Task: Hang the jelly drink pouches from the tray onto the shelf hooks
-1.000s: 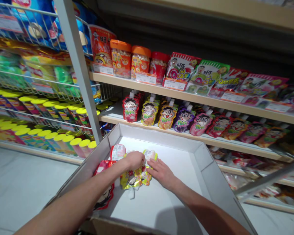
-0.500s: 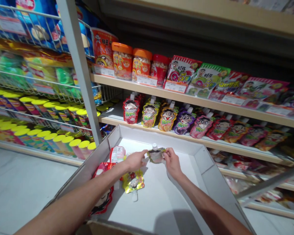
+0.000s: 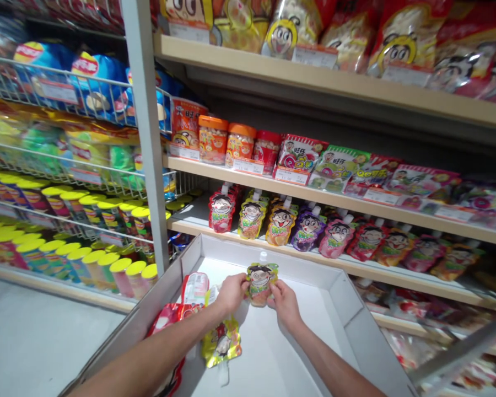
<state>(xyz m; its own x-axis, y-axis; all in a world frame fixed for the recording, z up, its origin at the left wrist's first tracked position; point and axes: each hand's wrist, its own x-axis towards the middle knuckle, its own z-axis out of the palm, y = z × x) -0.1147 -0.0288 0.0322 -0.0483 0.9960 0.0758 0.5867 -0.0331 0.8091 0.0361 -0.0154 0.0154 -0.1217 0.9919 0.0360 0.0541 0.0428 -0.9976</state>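
Observation:
Between both hands I hold a yellow-green jelly pouch (image 3: pixel 259 284) upright, its cartoon face toward me and its white cap on top. My left hand (image 3: pixel 233 293) pinches the pouch's left edge. On the opposite edge, my right hand (image 3: pixel 285 302) grips it with thumb and fingers. The pouch is above the white floor of a shallow cardboard box (image 3: pixel 330 275). Under and beside my left forearm lie a yellow pouch (image 3: pixel 223 342), a red-edged pouch showing its back (image 3: pixel 196 288) and a larger red pouch (image 3: pixel 169 317), partly covered by the arm.
Behind the box, a shelf (image 3: pixel 190 226) carries a row of upright pouches (image 3: pixel 281 220) in several colours. Above it stand orange-lidded jars (image 3: pixel 213 139) and candy bags (image 3: pixel 339 168). A grey post (image 3: pixel 144 138) rises at left, beside wire racks with yellow-lidded canisters (image 3: pixel 107 264).
The pouch in my hands has tipped upright, so its front face now shows fully. My view has tilted up, bringing the upper shelf's bags into sight.

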